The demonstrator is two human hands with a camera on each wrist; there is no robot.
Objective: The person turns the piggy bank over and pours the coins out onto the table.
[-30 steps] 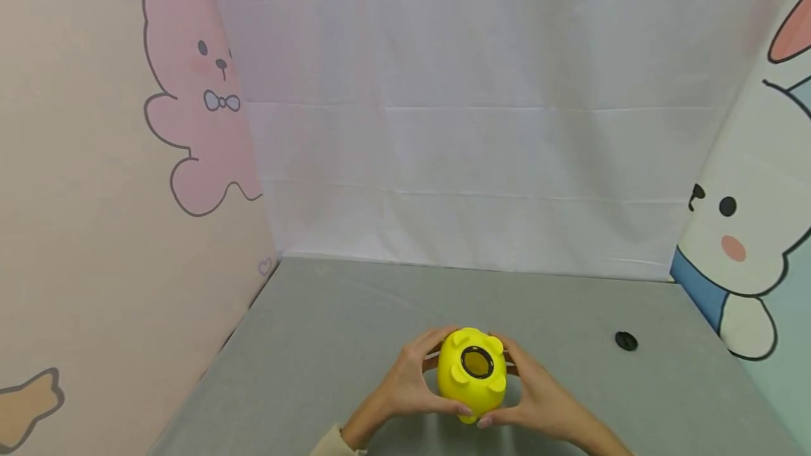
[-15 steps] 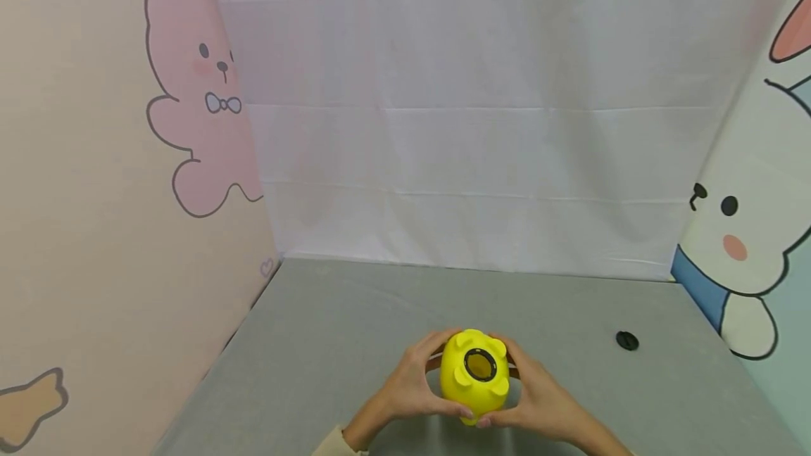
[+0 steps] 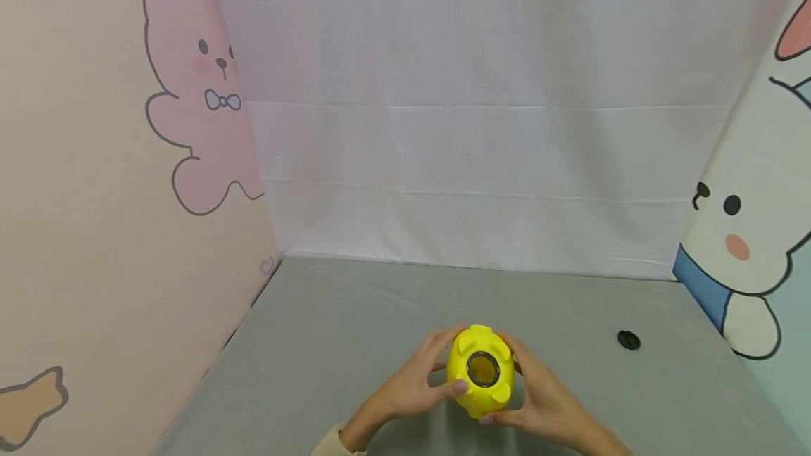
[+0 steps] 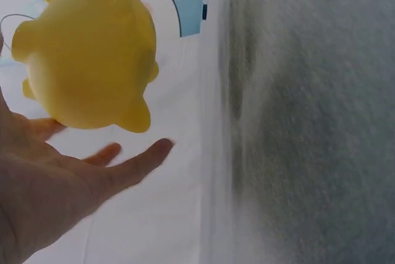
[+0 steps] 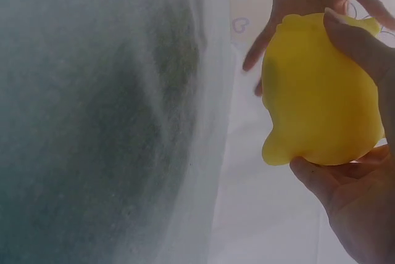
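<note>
A yellow piggy bank (image 3: 465, 345), stubby feet toward the head camera, is held up off the table. The round, dark-rimmed opening (image 3: 483, 369) in its underside faces me. My right hand (image 3: 546, 400) grips it from the right, thumb on one side and fingers on the other, as the right wrist view shows. On the other side is my left hand (image 3: 412, 387), its thumb tip over the bank's lower left edge. In the left wrist view the left hand's fingers (image 4: 139, 166) spread loosely, mostly apart from the bank; any contact is hard to tell.
A small black round plug (image 3: 629, 340) lies on the grey table (image 3: 355, 315), to the right of the hands. White cloth (image 3: 475, 125) hangs behind the table. Walls with cartoon rabbits stand at left and right.
The piggy bank has shifted slightly right and turned, so its opening faces the head camera more squarely. My left thumb has moved up from its bottom edge, and the left fingers have loosened.
</note>
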